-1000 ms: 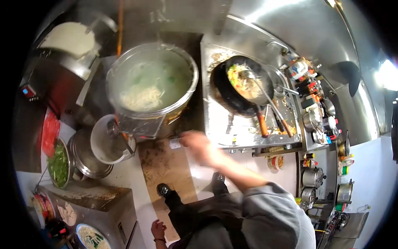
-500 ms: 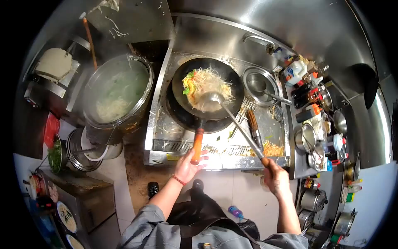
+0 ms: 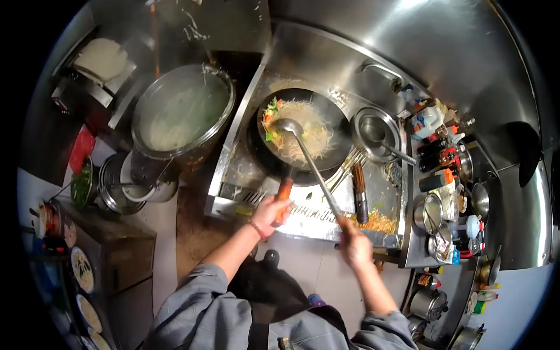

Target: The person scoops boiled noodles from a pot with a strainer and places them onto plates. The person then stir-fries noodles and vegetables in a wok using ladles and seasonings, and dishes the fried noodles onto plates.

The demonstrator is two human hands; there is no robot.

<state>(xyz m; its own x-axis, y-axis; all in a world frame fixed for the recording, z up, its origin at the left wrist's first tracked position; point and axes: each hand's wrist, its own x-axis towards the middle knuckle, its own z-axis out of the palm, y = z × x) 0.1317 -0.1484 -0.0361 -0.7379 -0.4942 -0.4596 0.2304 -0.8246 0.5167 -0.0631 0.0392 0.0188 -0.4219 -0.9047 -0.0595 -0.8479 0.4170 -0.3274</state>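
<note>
My left hand is closed around the orange-brown wooden handle of a dark wok, which sits on the stove burner. In the wok lie thin pale strands, with red, green and yellow pieces at the left side. My right hand grips the far end of a long-handled metal ladle. The ladle's bowl rests among the food at the wok's upper left, its underside facing up. Whether anything is under the bowl is hidden.
A bamboo-like brush and food scraps lie right of the wok. Behind them stands a metal basin with another ladle. At left, a large steaming pot holds cloudy liquid. Bottles and bowls crowd the right-hand shelf.
My left hand has closed from open fingers onto the wok handle. The ladle's bowl has moved from the wok's lower middle to its upper left. The whole view has shifted.
</note>
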